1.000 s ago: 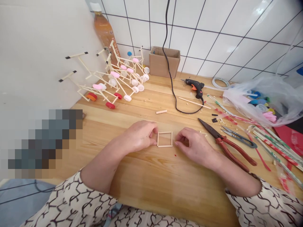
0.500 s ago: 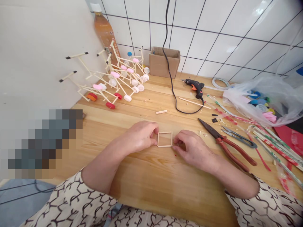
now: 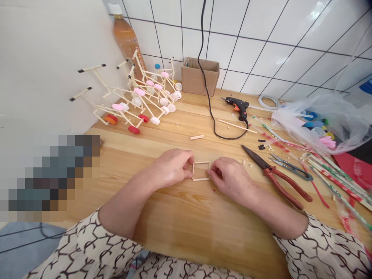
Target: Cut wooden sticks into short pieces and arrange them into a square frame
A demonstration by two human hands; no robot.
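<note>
A small square frame of wooden sticks point(image 3: 201, 171) lies flat on the wooden table point(image 3: 186, 217) in front of me. My left hand point(image 3: 171, 167) pinches the frame's left side with fingers curled. My right hand point(image 3: 229, 179) presses its fingertips against the frame's right side, fingers bent together. Both forearms rest on the table.
Red-handled pliers point(image 3: 276, 178) and small snips point(image 3: 292, 166) lie right of my hands. A black glue gun point(image 3: 236, 105) with cord, a cardboard box point(image 3: 200, 76), a stick-and-cap model point(image 3: 139, 97), a bottle point(image 3: 125, 35), a plastic bag point(image 3: 322, 122) and loose sticks lie behind.
My right hand has slid left, closing in on the frame's right side until its fingertips touch it. The left hand stays put.
</note>
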